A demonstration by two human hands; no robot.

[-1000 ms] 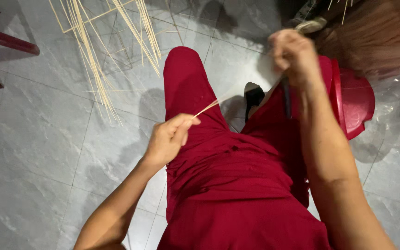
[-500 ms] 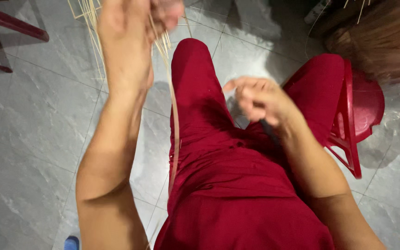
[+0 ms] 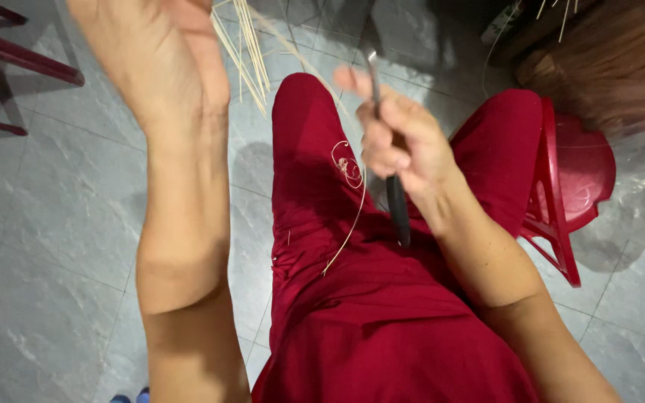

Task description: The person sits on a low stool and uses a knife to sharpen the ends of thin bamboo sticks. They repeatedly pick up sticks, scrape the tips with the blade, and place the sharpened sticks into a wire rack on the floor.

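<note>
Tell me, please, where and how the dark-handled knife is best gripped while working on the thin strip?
Probably by the dark handle, as the right hand does now: the knife stands nearly upright, handle end down, blade rising above the fingers. Wrap the handle from the side, clear of the blade. The thin strip trails over the lap.

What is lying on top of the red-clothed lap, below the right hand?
A thin pale strip curves across the red lap. The right hand grips a dark-handled knife above it. Whatever lies under the hand and forearm is covered.
</note>
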